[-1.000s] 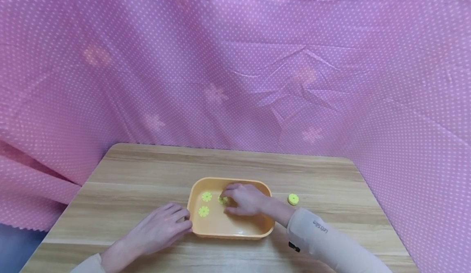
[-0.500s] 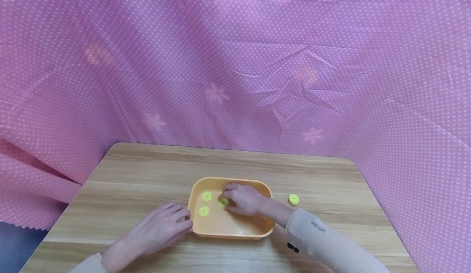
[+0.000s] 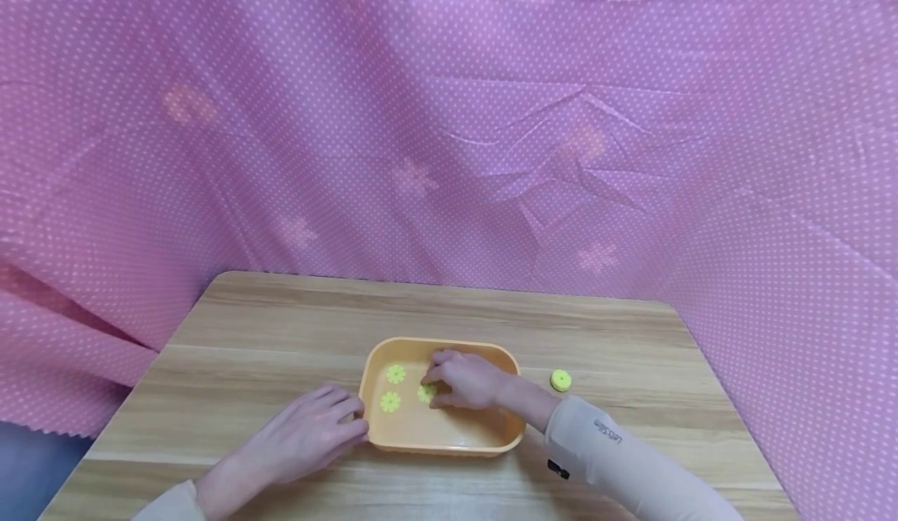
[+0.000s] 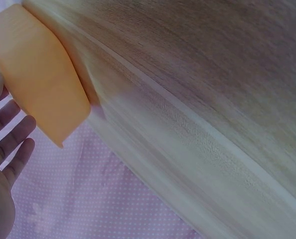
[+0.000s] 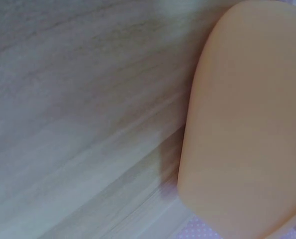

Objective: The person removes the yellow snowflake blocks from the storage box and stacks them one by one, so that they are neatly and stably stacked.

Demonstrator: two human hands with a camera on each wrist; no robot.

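Note:
An orange tray (image 3: pixel 449 449) lies on the table between my hands. Two flat yellow flower-shaped discs, a far disc (image 3: pixel 396 373) and a near disc (image 3: pixel 390 402), lie at the left of its floor. My right hand (image 3: pixel 468 381) reaches into the tray, its thumb and a finger at the edges of a third yellow disc (image 3: pixel 426 393), partly covered by the fingers. My left hand (image 3: pixel 316 431) rests its fingertips against the tray's left end. In the left wrist view its loosely spread fingers (image 4: pixel 17 133) stand beside the orange outer wall. The right wrist view shows only the tray's outside, not the right hand's fingertips.
More yellow discs, apparently a small stack (image 3: pixel 560 381), sit on the wooden table (image 3: pixel 295 310) right of the tray. A pink-purple dotted cloth (image 3: pixel 449 154) hangs behind the table and down both sides.
The third disc has shifted slightly toward me inside the tray, and more of it shows beside the right fingers. The left hand and the other discs stay put.

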